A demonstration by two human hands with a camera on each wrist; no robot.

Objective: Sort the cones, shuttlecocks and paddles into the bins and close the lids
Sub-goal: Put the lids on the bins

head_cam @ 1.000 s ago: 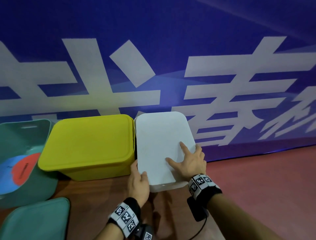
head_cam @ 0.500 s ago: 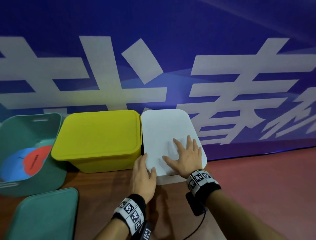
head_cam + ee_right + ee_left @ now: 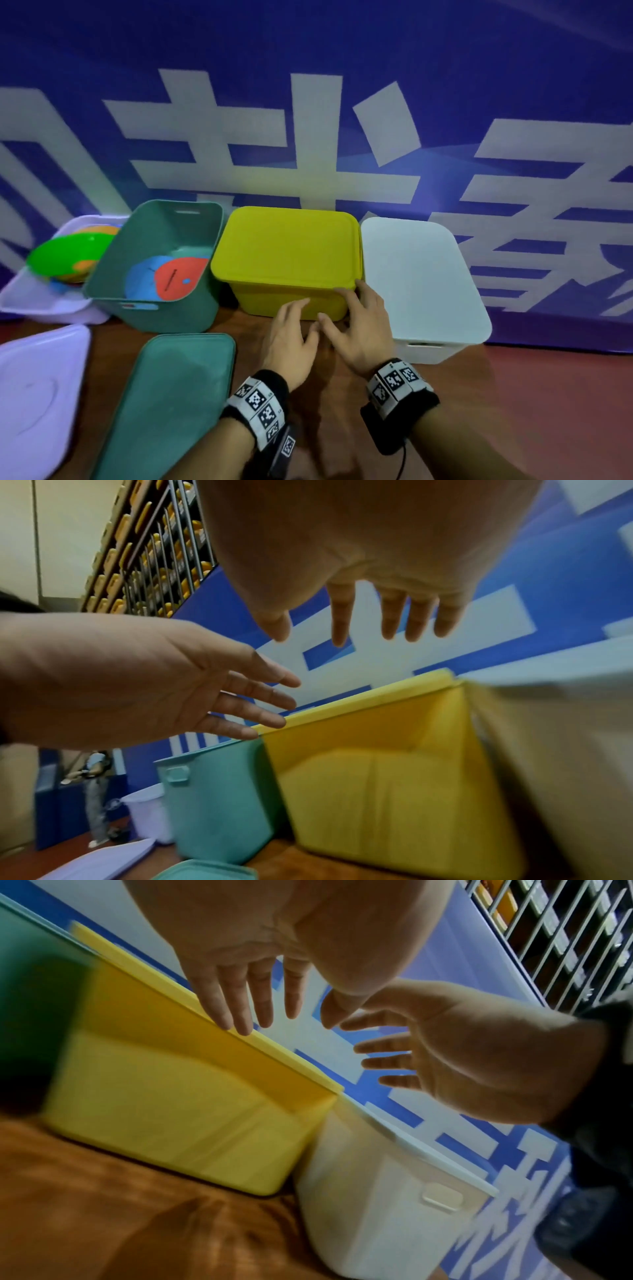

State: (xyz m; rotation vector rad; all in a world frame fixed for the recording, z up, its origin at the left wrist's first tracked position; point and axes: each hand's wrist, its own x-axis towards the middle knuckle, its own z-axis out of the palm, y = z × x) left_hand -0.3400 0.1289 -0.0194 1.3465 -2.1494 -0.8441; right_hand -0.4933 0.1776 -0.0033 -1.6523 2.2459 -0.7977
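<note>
Starting at the far left, a pale lavender bin (image 3: 41,301) stands open with bright green and orange pieces (image 3: 68,257) heaped in it, too blurred to name, and its pale lid (image 3: 37,387) lies flat on the near floor. Just right of it the green bin (image 3: 191,226) is also open, with a blue paddle (image 3: 140,277) and a red paddle (image 3: 180,277) lying overlapped on its bottom; the green lid (image 3: 171,397) lies on the wooden floor (image 3: 325,394) just in front. Next comes the yellow bin (image 3: 287,253), lid on, and hard against its right side the white bin (image 3: 421,274), also lidded.

Both hands hang empty in front of the yellow bin. The left hand (image 3: 291,339) has its fingers spread and relaxed; the right hand (image 3: 356,325), equally loose, has fingertips at the yellow lid's near right corner, though actual contact is unclear.

The step in hand looks like closing the green bin. Doing it well means taking the green lid by both long edges, lining its corners up with the rim, and pressing down evenly all round so no corner stays proud.
</note>
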